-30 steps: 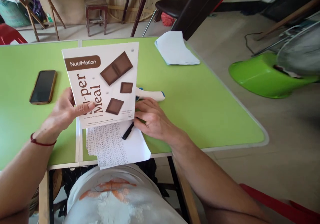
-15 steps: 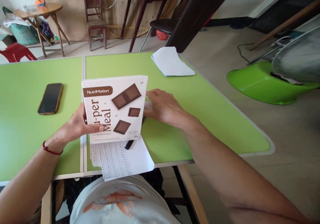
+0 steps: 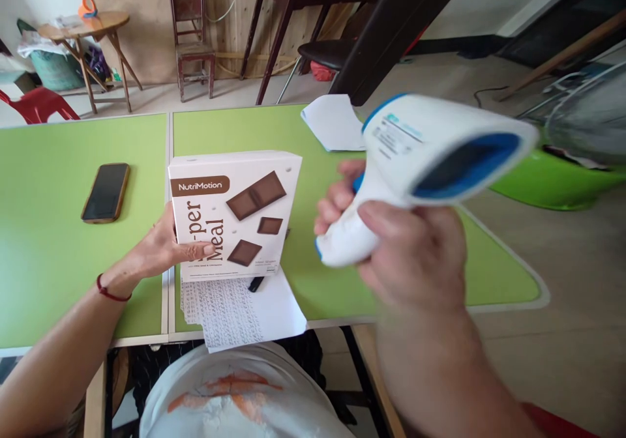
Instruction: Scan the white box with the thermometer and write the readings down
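My left hand (image 3: pixel 169 246) holds a white NutriMotion box (image 3: pixel 244 213) upright by its left side, thumb across the front. Chocolate pieces and brown lettering are printed on that face. Under the box lie sheets covered in handwriting (image 3: pixel 229 321), and a black pen (image 3: pixel 255 284) pokes out below its lower edge. In the air to the right, my right hand (image 3: pixel 411 242) is wrapped around the handle of a white-and-blue gun-shaped infrared thermometer (image 3: pixel 440 138). Its dark oval face points toward me, and my fingers are near the blue trigger. The hand is somewhat blurred.
A phone (image 3: pixel 105 193) lies on the green table (image 3: pixel 44 262) to the left. White papers (image 3: pixel 332 122) are at the far edge, partly behind the thermometer. Past the table stand a small chair (image 3: pixel 190 43), a round wooden table (image 3: pixel 83 26) and a green plastic tub (image 3: pixel 552 184).
My right hand has come out from behind the box, rising toward me and right with the thermometer in it. The box stays in my left hand, its top tilted slightly.
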Tool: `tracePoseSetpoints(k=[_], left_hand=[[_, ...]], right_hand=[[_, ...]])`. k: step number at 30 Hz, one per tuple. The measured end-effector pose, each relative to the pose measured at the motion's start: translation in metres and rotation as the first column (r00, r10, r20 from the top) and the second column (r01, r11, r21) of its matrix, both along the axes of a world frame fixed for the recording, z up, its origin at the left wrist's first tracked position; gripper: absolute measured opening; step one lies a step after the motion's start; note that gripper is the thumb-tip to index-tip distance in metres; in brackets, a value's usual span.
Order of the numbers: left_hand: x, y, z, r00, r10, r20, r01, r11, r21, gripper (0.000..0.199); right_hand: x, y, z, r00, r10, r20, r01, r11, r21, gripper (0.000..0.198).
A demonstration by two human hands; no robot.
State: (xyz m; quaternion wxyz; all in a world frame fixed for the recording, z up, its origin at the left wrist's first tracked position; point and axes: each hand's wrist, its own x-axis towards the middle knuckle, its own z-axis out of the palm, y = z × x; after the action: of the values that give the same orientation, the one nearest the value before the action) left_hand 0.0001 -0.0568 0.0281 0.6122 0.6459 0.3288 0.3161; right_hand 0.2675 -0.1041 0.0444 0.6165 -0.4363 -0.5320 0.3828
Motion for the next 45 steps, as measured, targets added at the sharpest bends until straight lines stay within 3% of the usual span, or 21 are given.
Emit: tracePoseSetpoints(k=[2, 4, 9, 14, 21, 27, 38, 45], left_hand=[[-0.001, 0.001, -0.001, 1.0, 0.01, 0.011, -0.01, 1.0, -0.021, 0.059], [-0.001, 0.001, -0.002, 1.0, 0.001, 0.021, -0.001, 1.0, -0.031, 0.059], [-0.003, 0.003, -0.003, 1.0, -0.025, 0.008, 0.025, 0.999, 0.035, 0.065], [-0.001, 0.002, -0.003, 1.0, 0.003, -0.019, -0.002, 0.999, 0.036, 0.063], [0.001, -0.001, 0.003, 0.999, -0.039, 0.01, 0.039, 0.999, 0.037, 0.039], [0.001, 0.0, 0.003, 0.999, -0.024, -0.04, 0.026, 0.998, 0.048, 0.042], [0.001, -0.001, 0.006, 0.999, -0.021, -0.033, 0.022, 0.999, 0.032, 0.057], [-0.001, 0.0, 0.001, 0.999, -0.032, -0.038, 0.033, 0.999, 0.024, 0.053]], right_hand=[[-0.024, -0.025, -0.001, 0.931, 0.204, -0.303, -0.232, 0.971, -0.059, 0.032], [-0.045, -0.042, -0.008, 0.842, 0.307, -0.444, -0.37, 0.927, -0.061, 0.032], [-0.065, -0.048, -0.03, 0.807, 0.384, -0.448, -0.493, 0.856, -0.153, 0.02], [-0.06, -0.041, -0.037, 0.857, 0.334, -0.393, -0.448, 0.859, -0.248, 0.022], [-0.066, -0.04, -0.036, 0.882, 0.305, -0.359, -0.42, 0.855, -0.304, 0.027], [-0.069, -0.04, -0.037, 0.887, 0.307, -0.346, -0.405, 0.876, -0.26, 0.023], [-0.067, -0.039, -0.035, 0.883, 0.309, -0.352, -0.413, 0.869, -0.272, 0.025], [-0.072, -0.039, -0.029, 0.889, 0.297, -0.348, -0.393, 0.885, -0.25, 0.02]])
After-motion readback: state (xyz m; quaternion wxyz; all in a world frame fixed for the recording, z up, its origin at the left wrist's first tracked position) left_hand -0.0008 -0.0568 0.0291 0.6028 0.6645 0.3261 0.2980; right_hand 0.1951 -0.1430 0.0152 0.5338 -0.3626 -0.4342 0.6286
